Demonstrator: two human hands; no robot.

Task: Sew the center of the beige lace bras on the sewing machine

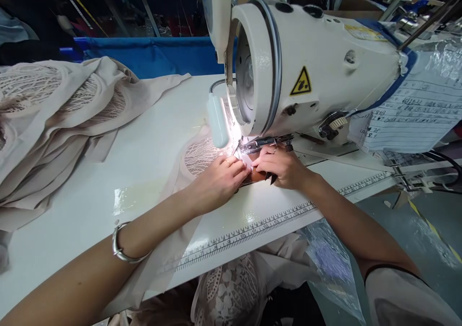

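Beneath the needle end of a white sewing machine [325, 71], both hands work at a sheer beige fabric with a lace panel [200, 156]. My left hand [225, 176] pinches the fabric's edge in front of the presser foot [249, 147], and its wrist wears a silver bangle. My right hand [279, 167] is closed at the same edge from the other side, thumb and fingers together. A dark pointed tool [271, 178] pokes out below the right palm, perhaps thread snips; most of it is hidden. Bright light from a small lamp [218, 121] falls on the spot.
Several beige lace pieces [65, 119] lie heaped at the left of the white table [140, 167]. A printed ruler [249, 237] runs along the front edge. A written sheet [407, 104] hangs at the right. More lace fabric [231, 287] and clear plastic [332, 263] hang below the edge.
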